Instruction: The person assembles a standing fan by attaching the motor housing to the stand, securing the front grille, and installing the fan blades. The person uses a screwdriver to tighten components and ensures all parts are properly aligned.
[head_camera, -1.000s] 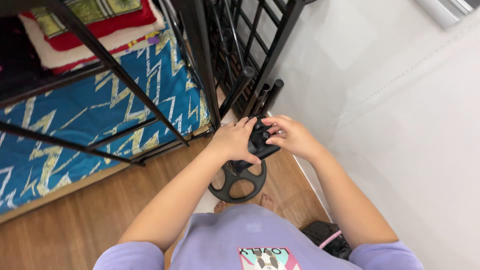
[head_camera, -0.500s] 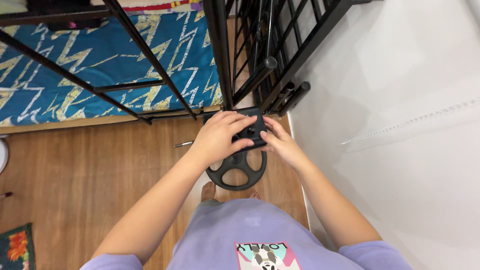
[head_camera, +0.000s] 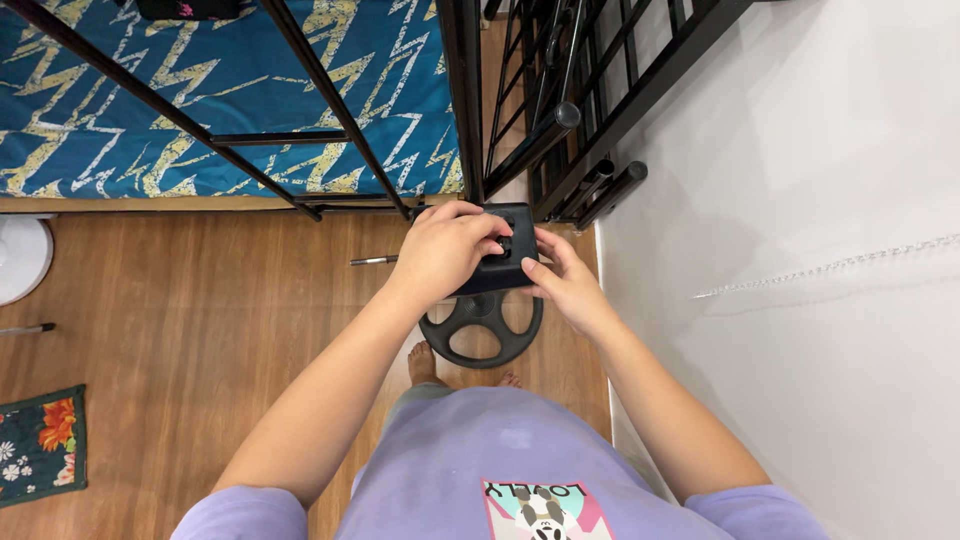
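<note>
We hold a small black box-shaped part (head_camera: 497, 262) in both hands at waist height, directly above a black spoked wheel (head_camera: 483, 330) that lies flat on the wooden floor (head_camera: 200, 320) just in front of our bare feet. The left hand (head_camera: 445, 250) wraps over the top and near face of the part, fingers curled closed around it; the right hand (head_camera: 560, 280) supports its right side, with the thumb pressed against a round knob or fastener on the upper face. Both grips are closed on the part — neither hand is free. By our judgement, the step in hand is adjusting or seating that fastener, though its exact form is too small to tell. A thin metal rod (head_camera: 373, 261) lies on the floor just left of the hands. A black metal bed frame (head_camera: 460, 110) stands ahead, with a blue zigzag-patterned mattress (head_camera: 200, 90) behind its bars, and a white wall (head_camera: 800, 200) runs along the right. The next move likely calls for a steady left-hand hold while the right thumb and fingers work the fastener — small, controlled rotation rather than force.
</note>
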